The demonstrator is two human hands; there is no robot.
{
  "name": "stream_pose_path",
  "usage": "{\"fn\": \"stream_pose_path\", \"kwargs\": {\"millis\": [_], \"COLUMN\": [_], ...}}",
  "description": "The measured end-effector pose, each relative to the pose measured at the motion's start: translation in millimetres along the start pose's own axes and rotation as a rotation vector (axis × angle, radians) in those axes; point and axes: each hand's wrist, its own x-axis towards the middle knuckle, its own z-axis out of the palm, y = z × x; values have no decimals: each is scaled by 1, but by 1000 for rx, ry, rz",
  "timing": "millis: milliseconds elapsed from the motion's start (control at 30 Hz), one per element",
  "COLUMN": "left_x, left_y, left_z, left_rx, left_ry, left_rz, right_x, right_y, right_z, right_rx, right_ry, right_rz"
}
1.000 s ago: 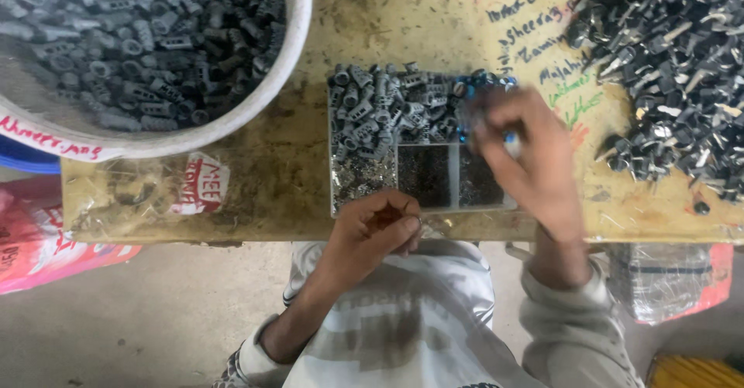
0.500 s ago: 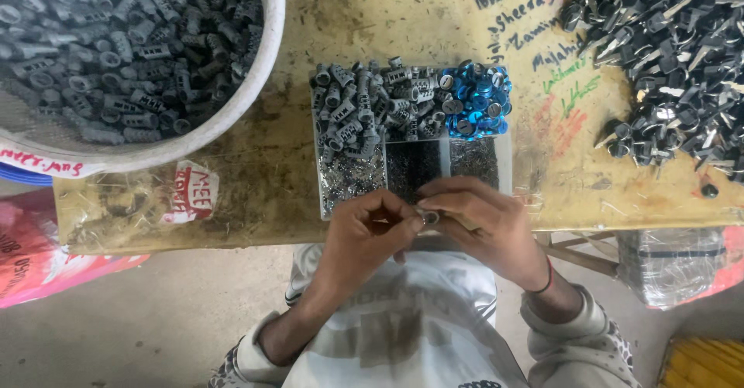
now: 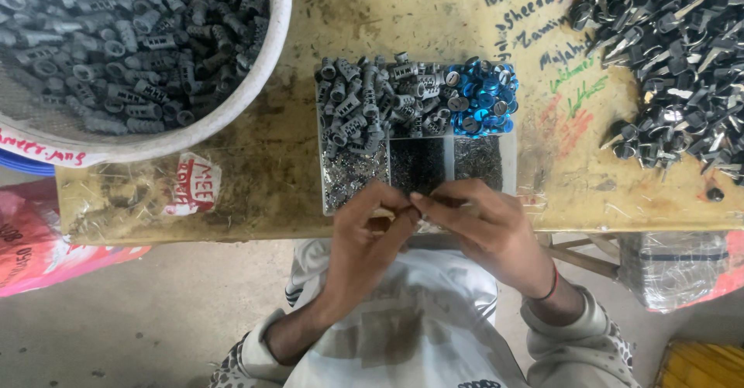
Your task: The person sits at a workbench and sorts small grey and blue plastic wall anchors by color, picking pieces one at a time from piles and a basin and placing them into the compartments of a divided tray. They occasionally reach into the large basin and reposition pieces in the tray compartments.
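Whatever the two hands pinch between them is almost wholly hidden: only a small dark part shows where the fingertips meet, too small to tell its shape. Its long axis cannot be told for sure, nor which way it points. It sits just over the near edge of the counter, in front of the divided tray.

The left hand is curled narrow, thumb and fingers closed on the part. The right hand closes on it from the other side, fingertips touching the left hand's; a thin red band circles its wrist.

The tray lies at the middle of the near edge. Its far compartments hold grey ribbed plugs and shiny blue caps; the near ones hold fine metal bits too small to make out.

At the counter's far left corner a white bucket, cut off by the picture's edge, holds more grey plugs. At the far right corner lies a heap of dark metal pieces, also cut off. A white label with red writing sticks near the left near edge, and handwriting in several colours marks the counter right of the tray.
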Motion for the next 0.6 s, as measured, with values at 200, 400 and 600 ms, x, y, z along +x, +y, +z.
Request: {"fn": "stream_pose_path", "kwargs": {"millis": [200, 400, 600], "left_x": [-7, -5, -7], "left_y": [-4, -14, -11], "left_z": [7, -6, -10], "left_rx": [-64, 212, 267], "left_ry": [-30, -12, -148], "left_rz": [110, 451, 527], "right_x": [7, 27, 93], "right_y": [-18, 25, 54], "right_z": [6, -28, -13], "right_rx": [-46, -79, -556], "right_ry": [60, -19, 266], "right_rz": [204, 56, 116]}}
